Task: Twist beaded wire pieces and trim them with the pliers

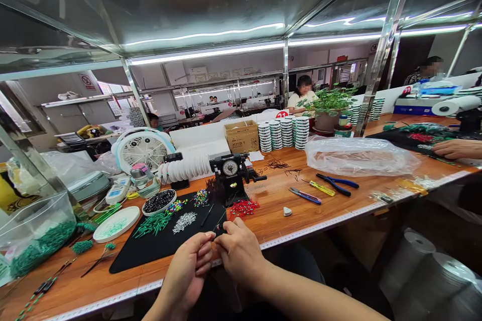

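Presently both hands, left hand (188, 266) and right hand (237, 251), meet fingertip to fingertip, pinching a thin wire (219, 227) over the black mat (150, 248).

White fan (142, 149) and clear bag of green beads (35, 241) near the workbench's (339, 210) left edge. Cardboard box (241, 136), spool stacks (284, 133) and potted plant (331, 108) along the far edge. Blue pliers (338, 183) and crumpled plastic bag (359, 156) toward the right.

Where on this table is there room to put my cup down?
Bare wood lies between the red beads and the blue pliers, around the little white piece. More wood shows left of the black mat, near the front edge. The mat and the spot by the fan are crowded.
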`<state>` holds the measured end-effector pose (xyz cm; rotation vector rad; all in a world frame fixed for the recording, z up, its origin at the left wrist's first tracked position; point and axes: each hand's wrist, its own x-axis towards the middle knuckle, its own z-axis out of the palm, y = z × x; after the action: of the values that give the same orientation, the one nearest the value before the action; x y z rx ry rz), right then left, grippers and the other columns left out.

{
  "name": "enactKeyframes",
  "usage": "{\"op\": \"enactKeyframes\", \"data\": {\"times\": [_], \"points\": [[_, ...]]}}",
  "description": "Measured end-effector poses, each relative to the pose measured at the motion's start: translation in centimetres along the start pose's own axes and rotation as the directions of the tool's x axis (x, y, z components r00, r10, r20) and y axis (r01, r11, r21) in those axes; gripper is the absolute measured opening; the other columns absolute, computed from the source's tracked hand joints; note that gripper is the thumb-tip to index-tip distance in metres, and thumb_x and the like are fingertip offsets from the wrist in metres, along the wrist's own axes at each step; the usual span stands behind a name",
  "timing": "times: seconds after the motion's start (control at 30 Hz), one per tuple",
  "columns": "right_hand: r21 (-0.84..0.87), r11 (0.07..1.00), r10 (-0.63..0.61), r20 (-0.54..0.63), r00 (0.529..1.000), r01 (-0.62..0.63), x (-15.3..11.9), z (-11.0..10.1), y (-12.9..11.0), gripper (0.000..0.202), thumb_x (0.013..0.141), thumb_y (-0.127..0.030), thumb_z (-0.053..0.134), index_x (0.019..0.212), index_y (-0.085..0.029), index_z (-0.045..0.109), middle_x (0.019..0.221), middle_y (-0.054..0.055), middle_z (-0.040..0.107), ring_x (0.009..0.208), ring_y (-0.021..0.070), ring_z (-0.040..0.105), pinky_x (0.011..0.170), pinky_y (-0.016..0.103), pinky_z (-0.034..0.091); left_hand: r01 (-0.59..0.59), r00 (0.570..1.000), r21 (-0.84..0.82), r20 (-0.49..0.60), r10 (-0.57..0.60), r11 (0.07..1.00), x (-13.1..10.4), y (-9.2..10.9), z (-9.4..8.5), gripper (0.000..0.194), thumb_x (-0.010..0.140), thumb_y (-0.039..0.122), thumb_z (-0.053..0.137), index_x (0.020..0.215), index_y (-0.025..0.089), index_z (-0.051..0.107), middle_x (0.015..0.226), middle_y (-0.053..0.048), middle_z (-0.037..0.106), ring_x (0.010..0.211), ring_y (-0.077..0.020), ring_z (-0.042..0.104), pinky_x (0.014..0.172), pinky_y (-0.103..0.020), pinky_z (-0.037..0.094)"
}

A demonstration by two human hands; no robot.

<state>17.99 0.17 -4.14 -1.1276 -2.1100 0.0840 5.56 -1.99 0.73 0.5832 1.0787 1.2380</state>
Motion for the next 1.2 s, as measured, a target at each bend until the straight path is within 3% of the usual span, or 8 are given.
{"op": "enactKeyframes", "data": {"times": [0.1, 0.33, 0.67, 0.9, 1.0, 1.1, 1.2], "points": [[0.017, 1.0, 0.003, 0.002, 1.0, -0.003, 0.1, 0.0, 0.0, 0.02, 0.084, -0.016, 0.051, 0.071, -0.02, 0.065, 0.073, 0.003, 0.056, 0.075, 0.0188, 0.045, 0.067, 0.029, 0.04, 0.019, 1.0, -0.028, -0.003, -0.019, 0.999, 0.2, 0.3, -0.1, 0.015, 0.063, 0.017, 0.066, 0.057, 0.011, 0.054, 0.043, 0.011, 0.028, 0.033, 0.0013, 0.018, 0.032, -0.012, 0.011], [0.075, 0.996, 0.048, -0.071, 0.996, -0.043, -0.4, -0.2, 0.8, 0.016, 0.086, -0.014, 0.051, 0.081, -0.02, 0.065, 0.078, 0.003, 0.057, 0.077, 0.0166, 0.048, 0.069, 0.027, 0.039, 0.059, 0.998, -0.056, -0.023, -0.06, 0.997, 1.1, 0.8, -0.9, 0.008, 0.071, 0.014, 0.058, 0.065, 0.008, 0.059, 0.042, 0.011, 0.028, 0.03, 0.0012, 0.019, 0.031, -0.012, 0.011], [0.036, 0.999, -0.015, -0.181, 0.983, 0.022, -0.1, -0.1, 1.0, 0.017, 0.086, -0.013, 0.049, 0.094, -0.018, 0.064, 0.076, 0.005, 0.055, 0.074, 0.0176, 0.049, 0.065, 0.028, 0.039, 0.095, 0.995, 0.025, 0.011, -0.095, 0.995, 1.2, 0.5, -1.1, 0.01, 0.072, 0.016, 0.057, 0.063, 0.01, 0.056, 0.044, 0.011, 0.025, 0.032, 0.0007, 0.018, 0.032, -0.012, 0.01], [0.093, 0.994, 0.055, -0.028, 0.998, -0.052, 0.7, -0.1, 1.2, 0.007, 0.082, -0.017, 0.057, 0.078, -0.019, 0.063, 0.079, 0.003, 0.055, 0.079, 0.0162, 0.051, 0.068, 0.026, 0.041, -0.003, 0.998, 0.225, 0.06, -0.011, 0.974, 1.1, 0.6, -1.0, 0.018, 0.063, 0.026, 0.067, 0.061, 0.013, 0.055, 0.046, 0.011, 0.027, 0.037, -0.0007, 0.015, 0.035, -0.015, 0.009], [0.158, 0.987, -0.013, -0.05, 0.999, 0.021, 0.4, -1.1, 1.4, 0.004, 0.079, -0.016, 0.059, 0.078, -0.019, 0.061, 0.086, 0.004, 0.052, 0.086, 0.0176, 0.049, 0.073, 0.027, 0.041, -0.06, 0.997, 0.348, 0.074, 0.037, 0.936, 1.3, 1.0, -1.4, 0.018, 0.063, 0.028, 0.067, 0.064, 0.013, 0.057, 0.044, 0.012, 0.028, 0.037, -0.0018, 0.015, 0.037, -0.016, 0.008], [0.186, 0.967, -0.162, -0.07, 0.984, 0.173, 0.4, -2.4, 1.6, 0.006, 0.082, -0.016, 0.054, 0.08, -0.017, 0.06, 0.094, 0.007, 0.051, 0.091, 0.0187, 0.047, 0.079, 0.03, 0.041, -0.124, 0.992, 0.465, 0.09, 0.092, 0.876, 1.5, 1.3, -1.8, 0.018, 0.066, 0.03, 0.067, 0.062, 0.014, 0.057, 0.042, 0.011, 0.03, 0.037, -0.0033, 0.017, 0.038, -0.017, 0.009], [0.143, 0.94, -0.31, -0.024, 0.95, 0.31, 1.3, -3.3, 1.7, 0.011, 0.086, -0.016, 0.046, 0.083, -0.017, 0.057, 0.097, 0.007, 0.051, 0.092, 0.0184, 0.047, 0.082, 0.03, 0.04, -0.237, 0.971, 0.569, 0.144, 0.189, 0.787, 1.5, 1.6, -2.0, 0.017, 0.066, 0.028, 0.069, 0.059, 0.014, 0.061, 0.045, 0.006, 0.043, 0.042, -0.0066, 0.032, 0.041, -0.017, 0.021]]}}
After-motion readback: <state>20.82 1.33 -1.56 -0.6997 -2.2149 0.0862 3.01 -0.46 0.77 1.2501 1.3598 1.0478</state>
